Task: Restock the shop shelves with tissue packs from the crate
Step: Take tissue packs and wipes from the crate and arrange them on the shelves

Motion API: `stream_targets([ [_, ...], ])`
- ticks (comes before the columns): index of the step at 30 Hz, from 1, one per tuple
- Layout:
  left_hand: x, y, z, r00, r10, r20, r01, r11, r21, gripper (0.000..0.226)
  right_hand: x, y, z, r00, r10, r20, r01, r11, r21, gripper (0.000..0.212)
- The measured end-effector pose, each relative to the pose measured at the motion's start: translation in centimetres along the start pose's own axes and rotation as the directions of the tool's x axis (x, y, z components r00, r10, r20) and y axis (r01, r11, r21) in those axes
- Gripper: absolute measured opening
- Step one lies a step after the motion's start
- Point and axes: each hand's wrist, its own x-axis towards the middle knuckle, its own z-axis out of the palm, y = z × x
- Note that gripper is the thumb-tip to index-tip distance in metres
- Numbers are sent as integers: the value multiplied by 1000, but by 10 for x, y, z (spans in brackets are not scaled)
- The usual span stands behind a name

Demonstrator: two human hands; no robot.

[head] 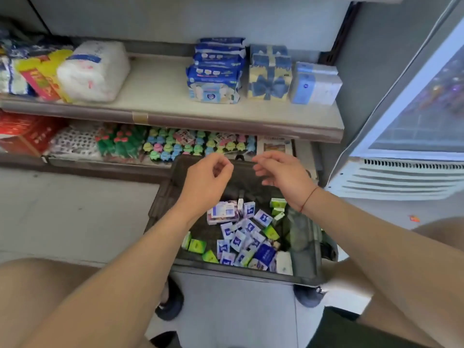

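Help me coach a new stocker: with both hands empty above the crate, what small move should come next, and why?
Probably lower the right hand into the crate and grip one blue tissue pack. It and the left hand hover empty over loose packs, and the upper shelf has a bare gap.

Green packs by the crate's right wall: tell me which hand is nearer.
Right. The right hand hovers above the green packs; the left hand is farther off to their left.
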Motion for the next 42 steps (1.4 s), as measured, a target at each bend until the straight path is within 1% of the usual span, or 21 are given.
stream_targets([
  [2, -9, -28, 15, 997, -58, 56, 56, 998, 43, 11, 1, 29, -2, 997, 72, 10, -71, 993, -91, 18],
  [5, -15, -67, 36, 984, -118, 130, 103, 988, 118, 10, 5, 70, -7, 987, 159, 36, -146, 962, -233, 19],
  [8, -15, -101, 57, 958, -184, 219, 136, 967, 217, 13, 13, 107, -14, 970, 236, 66, -191, 896, -402, 18],
  [10, -12, -123, 71, 937, -222, 269, 144, 949, 281, 16, 20, 128, -17, 952, 292, 89, -215, 850, -481, 19],
  [13, -8, -154, 89, 899, -298, 321, 167, 911, 378, 22, 29, 154, -18, 926, 365, 93, -273, 821, -501, 19],
  [16, -4, -183, 102, 853, -393, 343, 220, 868, 446, 23, 34, 177, -16, 900, 428, 78, -345, 811, -473, 18],
  [20, 4, -218, 112, 834, -458, 308, 280, 832, 478, 25, 45, 206, -2, 871, 483, 88, -397, 799, -452, 16],
  [22, 13, -232, 118, 821, -486, 299, 310, 820, 481, 26, 56, 221, 7, 865, 490, 107, -391, 792, -468, 15],
  [24, 22, -244, 126, 808, -510, 294, 332, 807, 488, 30, 69, 237, 15, 862, 491, 129, -356, 766, -535, 17],
  [26, 30, -259, 136, 803, -516, 297, 335, 804, 491, 39, 78, 249, 22, 843, 504, 186, -306, 735, -605, 20],
  [28, 33, -274, 148, 790, -526, 315, 333, 800, 499, 50, 83, 262, 28, 806, 521, 281, -180, 668, -722, 24],
  [29, 35, -282, 155, 787, -523, 328, 311, 795, 521, 55, 85, 268, 30, 767, 546, 337, -80, 602, -795, 28],
  [30, 37, -288, 163, 787, -512, 345, 267, 786, 557, 60, 86, 272, 30, 709, 595, 379, 30, 510, -859, 35],
  [32, 43, -298, 177, 789, -469, 397, 144, 769, 623, 68, 91, 281, 27, 616, 681, 396, 223, 332, -917, 50],
  [33, 47, -302, 183, 783, -452, 427, 94, 764, 638, 72, 93, 285, 25, 583, 718, 381, 271, 270, -924, 54],
  [34, 51, -303, 188, 770, -448, 454, 63, 762, 644, 76, 95, 288, 23, 550, 754, 361, 295, 229, -928, 59],
  [37, 56, -306, 197, 729, -481, 487, 31, 734, 678, 85, 89, 301, 20, 445, 845, 298, 347, 145, -927, 85],
  [38, 56, -306, 199, 730, -482, 484, 15, 720, 694, 88, 85, 306, 20, 433, 851, 297, 374, 130, -918, 91],
  [39, 56, -308, 201, 738, -478, 476, -3, 703, 711, 90, 82, 312, 20, 440, 843, 308, 388, 131, -912, 91],
  [40, 57, -310, 203, 750, -474, 462, -16, 685, 729, 90, 80, 317, 20, 457, 827, 328, 397, 141, -907, 89],
  [42, 61, -313, 205, 768, -468, 437, -33, 652, 757, 83, 82, 324, 20, 503, 775, 383, 422, 167, -891, 77],
])
